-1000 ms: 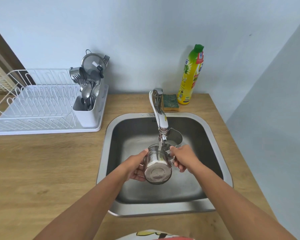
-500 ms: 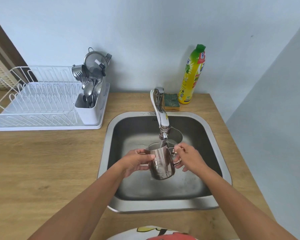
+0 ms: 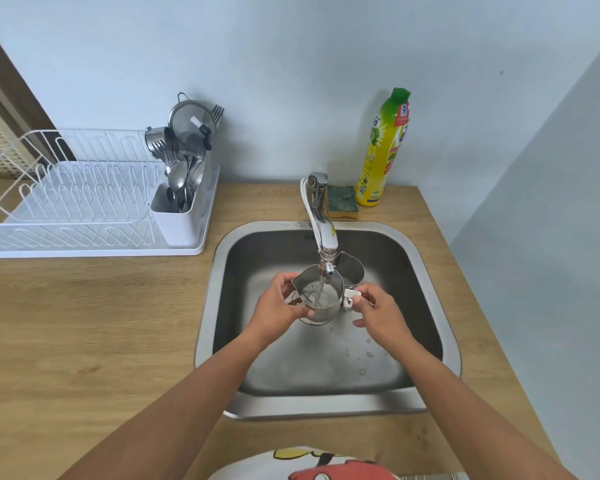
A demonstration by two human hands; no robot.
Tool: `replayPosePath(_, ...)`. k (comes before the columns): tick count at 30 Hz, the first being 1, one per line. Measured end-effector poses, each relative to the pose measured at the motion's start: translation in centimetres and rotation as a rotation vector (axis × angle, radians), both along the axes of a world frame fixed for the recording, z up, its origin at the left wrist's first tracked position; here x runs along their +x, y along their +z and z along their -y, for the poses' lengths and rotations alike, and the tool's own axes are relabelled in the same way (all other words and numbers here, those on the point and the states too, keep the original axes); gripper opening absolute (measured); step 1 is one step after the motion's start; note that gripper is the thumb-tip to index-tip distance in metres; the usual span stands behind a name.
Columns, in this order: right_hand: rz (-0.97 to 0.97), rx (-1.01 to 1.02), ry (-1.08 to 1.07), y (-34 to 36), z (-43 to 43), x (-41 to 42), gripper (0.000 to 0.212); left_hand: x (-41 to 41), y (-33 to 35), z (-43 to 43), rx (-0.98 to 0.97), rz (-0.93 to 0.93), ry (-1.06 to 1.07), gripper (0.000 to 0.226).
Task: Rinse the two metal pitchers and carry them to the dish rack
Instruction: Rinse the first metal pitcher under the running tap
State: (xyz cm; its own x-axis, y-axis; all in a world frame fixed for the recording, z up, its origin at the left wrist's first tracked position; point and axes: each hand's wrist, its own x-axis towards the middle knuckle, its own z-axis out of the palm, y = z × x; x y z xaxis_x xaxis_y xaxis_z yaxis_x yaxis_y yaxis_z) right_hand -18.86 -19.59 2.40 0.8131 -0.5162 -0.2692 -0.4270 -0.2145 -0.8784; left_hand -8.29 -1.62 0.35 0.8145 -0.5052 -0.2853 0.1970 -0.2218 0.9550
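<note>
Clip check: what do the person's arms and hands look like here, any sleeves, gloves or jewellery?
Both forearms are bare to the frame edge; no sleeves show. Left hand and right hand wear no gloves, and no watch, bracelet or ring is visible. At the bottom edge, a garment shows: white with yellow and red print.

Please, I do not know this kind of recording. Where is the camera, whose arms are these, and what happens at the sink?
There is no machine: the camera sits on a person's head and looks down, so both arms are that person's. The left hand grips the body of a metal pitcher, the right hand pinches its handle, under water running from the tap. A second pitcher stands behind it in the sink. On the wooden counter are a white dish rack with cutlery, a sponge and a yellow soap bottle.
</note>
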Motion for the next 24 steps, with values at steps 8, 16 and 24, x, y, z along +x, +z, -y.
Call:
replayPosePath(8, 0.09, 0.287, -0.065, -1.7, -1.7, 1.2, 0.016, -0.9, 3.5, -1.1, 0.346, 0.536, -0.021, 0.082)
replayPosePath(16, -0.036, 0.423, 0.027, -1.4, -3.7, 1.6, 0.02, -0.7, 5.0, -2.8, 0.386, 0.465, 0.032, 0.049)
replayPosePath(24, -0.115, 0.046, 0.01, 1.4, -0.9, 0.6, 0.019, -1.1, 1.2, -3.1, 0.234, 0.021, -0.044, 0.058)
